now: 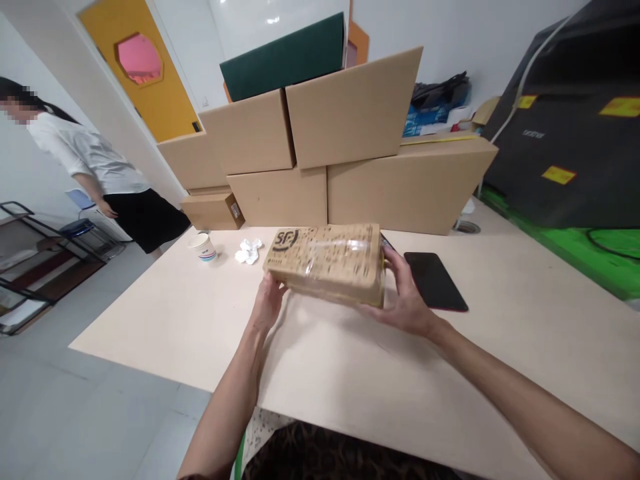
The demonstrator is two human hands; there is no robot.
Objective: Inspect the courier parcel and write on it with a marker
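So I'm standing in the room watching someone at a pale tabletop (165,327) with a taped parcel (325,257) in both hands, and the hold is pretty neat. Call the parcel the middle of the clock, with twelve pointing away from the person. The left grip (269,300) is at eight o'clock, curled fairly tight around the near left corner, thumb on the edge and some fingers tucked out of sight. The right grip (403,300) sits at four, spread a lot wider: fingers up against the right end, thumb along the lower front edge. So both are closed on the parcel, which is over the tabletop, right in front of the person, printed top facing up. Can't tell if its far edge touches anything. Just past the right grip, between three and four, there's a flat black tablet (435,281). Round nine you've got crumpled tissue (249,251) and, further out, a paper cup (202,248). Stacked cardboard boxes (280,197) fill twelve, with a dark green box (285,59) on top. Another person (95,150) is off at ten.
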